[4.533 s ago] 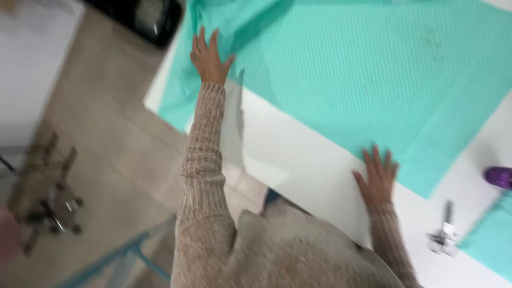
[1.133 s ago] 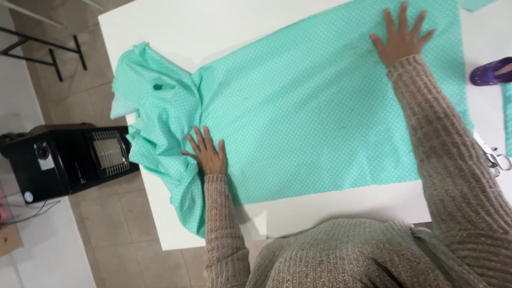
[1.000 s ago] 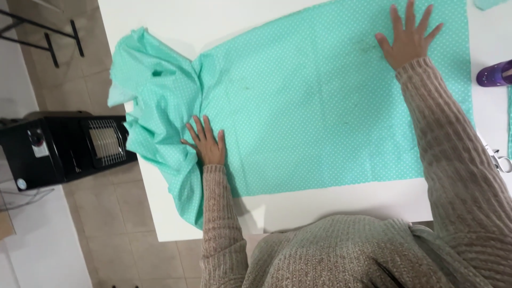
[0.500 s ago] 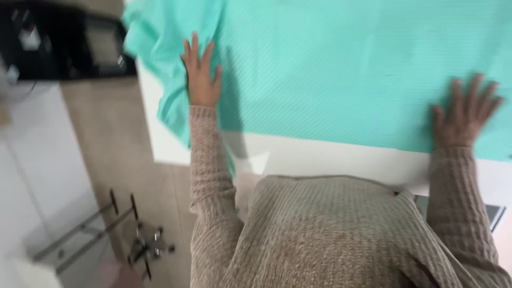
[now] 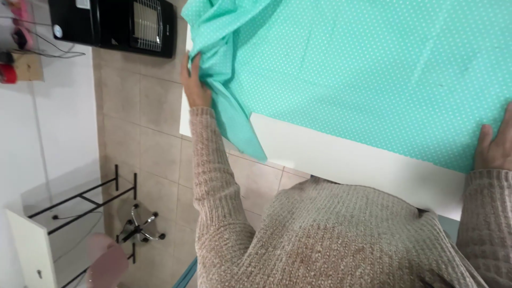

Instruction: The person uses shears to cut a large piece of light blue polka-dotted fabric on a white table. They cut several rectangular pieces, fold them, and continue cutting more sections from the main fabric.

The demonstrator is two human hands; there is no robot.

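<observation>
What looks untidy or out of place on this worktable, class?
The turquoise dotted fabric lies flat except at its left end, where it is bunched and a corner hangs off the white table edge, beside the left hand. Nothing spilled or damaged shows.

Fabric (image 5: 373, 69) lay on table (image 5: 341, 160), covering it from 10 to 3 o'clock. Left hand (image 5: 194, 88) at 10 o'clock, on fabric's hanging corner at table edge. Right hand (image 5: 496, 149) at 3 o'clock, on fabric's near edge. Heater (image 5: 114, 24) on floor (image 5: 144, 133) at 11 o'clock, left of table.
</observation>
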